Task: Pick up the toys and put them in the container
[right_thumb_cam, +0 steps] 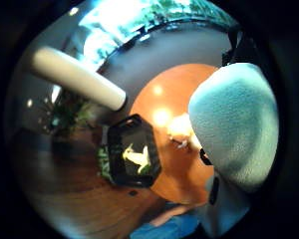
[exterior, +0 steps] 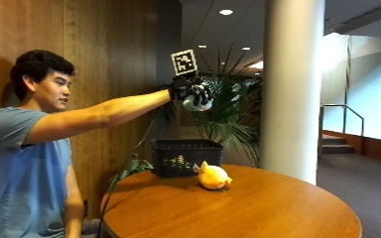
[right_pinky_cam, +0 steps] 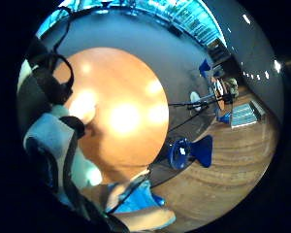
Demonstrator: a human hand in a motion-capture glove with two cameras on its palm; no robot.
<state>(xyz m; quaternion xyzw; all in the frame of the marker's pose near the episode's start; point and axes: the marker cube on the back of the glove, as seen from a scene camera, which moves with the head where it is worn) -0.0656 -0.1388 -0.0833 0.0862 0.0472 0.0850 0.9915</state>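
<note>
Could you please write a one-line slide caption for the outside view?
Gloved right hand holds a pale toy high above the black basket; a yellow toy remains on the table.

Round wooden table (right_pinky_cam: 121, 111) far below, pale toy (right_pinky_cam: 53, 145) close against the palm, blue chair (right_pinky_cam: 191, 151) beside the table

Your gloved hand (exterior: 189, 92) grips a pale plush toy (exterior: 198, 103) high in open air, with nothing between it and the black basket (exterior: 186, 157) below at six o'clock. The basket's mouth faces up, with a yellow toy (right_thumb_cam: 137, 157) lying inside. On the round table (exterior: 276, 208), a yellow plush (exterior: 214, 177) sits just beside the basket's front wall. A white column (exterior: 293, 84) stands at three o'clock, a potted plant (exterior: 233, 111) behind.
</note>
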